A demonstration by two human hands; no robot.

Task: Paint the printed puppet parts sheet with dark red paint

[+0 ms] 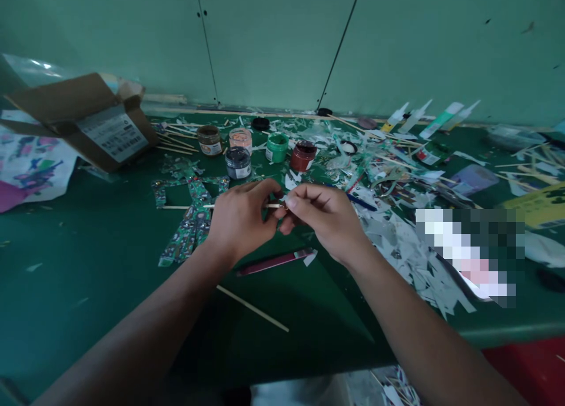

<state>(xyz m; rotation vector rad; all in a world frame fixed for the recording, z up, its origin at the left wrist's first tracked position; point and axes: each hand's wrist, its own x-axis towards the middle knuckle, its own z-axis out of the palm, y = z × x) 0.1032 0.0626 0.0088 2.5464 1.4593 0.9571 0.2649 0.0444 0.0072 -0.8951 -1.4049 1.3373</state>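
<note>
My left hand [245, 215] is closed around a thin pale wooden stick [272, 206], which lies level and shows on both sides of the hand. At the stick's right end, my right hand [329, 218] pinches with thumb and forefinger; a small whitish bit shows at the fingertips, too small to name. Left of my hands lies a flat figure [189, 226] made of green patterned pieces, with a stick across it. A dark red slim tool [276, 262] rests on the table just below my hands. Closer to me lies another wooden stick [253, 309].
Several paint jars, among them a green jar [277, 149] and a red jar [303, 157], stand behind my hands. An open cardboard box [101, 123] is at the left. Paper scraps [410, 253], scissors [391, 181], glue bottles [441, 120] and a blurred-out device [472, 259] crowd the right.
</note>
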